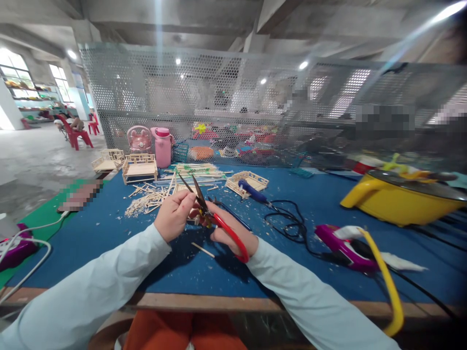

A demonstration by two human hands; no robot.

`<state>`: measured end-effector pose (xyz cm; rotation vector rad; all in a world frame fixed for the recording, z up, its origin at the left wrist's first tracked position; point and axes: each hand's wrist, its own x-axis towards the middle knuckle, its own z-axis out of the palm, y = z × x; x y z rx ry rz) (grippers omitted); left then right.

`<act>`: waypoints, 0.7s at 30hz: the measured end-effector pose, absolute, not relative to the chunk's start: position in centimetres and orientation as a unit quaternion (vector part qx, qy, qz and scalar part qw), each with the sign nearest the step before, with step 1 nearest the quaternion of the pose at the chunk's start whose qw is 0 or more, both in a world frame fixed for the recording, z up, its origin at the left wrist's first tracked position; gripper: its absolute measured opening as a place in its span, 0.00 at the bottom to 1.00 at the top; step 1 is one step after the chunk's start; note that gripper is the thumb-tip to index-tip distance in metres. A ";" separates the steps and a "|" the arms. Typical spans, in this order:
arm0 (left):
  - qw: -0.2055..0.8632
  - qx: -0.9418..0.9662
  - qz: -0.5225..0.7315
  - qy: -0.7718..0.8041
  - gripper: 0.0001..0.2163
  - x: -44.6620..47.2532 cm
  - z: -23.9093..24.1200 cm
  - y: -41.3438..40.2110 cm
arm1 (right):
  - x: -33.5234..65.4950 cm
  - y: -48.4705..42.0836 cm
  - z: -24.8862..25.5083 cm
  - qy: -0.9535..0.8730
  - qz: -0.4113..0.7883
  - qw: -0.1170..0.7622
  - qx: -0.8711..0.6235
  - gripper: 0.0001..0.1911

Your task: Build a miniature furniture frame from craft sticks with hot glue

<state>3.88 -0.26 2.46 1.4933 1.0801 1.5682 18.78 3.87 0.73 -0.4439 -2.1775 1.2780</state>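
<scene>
My right hand (229, 232) grips red-handled scissors (233, 237), their dark blades open and pointing up and away at the table's middle. My left hand (175, 214) is closed beside the blades, pinching a thin wooden stick (185, 183) held between them. Both hands hover just above the blue table mat (146, 262). A single cut stick (203, 250) lies on the mat under my hands, among small wood chips.
A pile of sticks (146, 201) and small stick-built furniture models (139, 168) sit behind my hands. A blue-handled tool (252, 191) with a black cord, a purple glue gun (343, 245), a yellow pot (401, 197), a pink jug (163, 147) and a mesh screen (233, 97) surround them.
</scene>
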 end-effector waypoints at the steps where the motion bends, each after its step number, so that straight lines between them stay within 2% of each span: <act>1: 0.363 0.575 0.610 0.407 0.18 3.9 2.5 -0.3 | 18.8 3.8 0.8 -0.811 0.485 0.283 -0.164 0.35; 6: 0.374 0.581 0.616 0.379 0.18 4.0 2.2 -0.2 | 18.7 3.7 1.2 -0.806 0.494 0.284 -0.160 0.34; 11: 0.240 0.647 0.580 0.434 0.13 3.5 1.9 -0.3 | 18.6 3.6 0.9 -0.811 0.469 0.306 -0.169 0.31; 13: 0.172 0.671 0.564 0.450 0.13 3.2 1.7 -0.2 | 18.4 3.5 0.9 -0.799 0.463 0.333 -0.193 0.27; 17: 0.096 0.703 0.532 0.463 0.13 2.8 1.4 0.1 | 18.4 3.3 1.3 -0.815 0.378 0.330 -0.290 0.08; 21: 0.072 0.730 0.497 0.463 0.13 2.6 1.3 0.3 | 18.8 3.1 1.8 -0.865 0.291 0.273 -0.306 0.06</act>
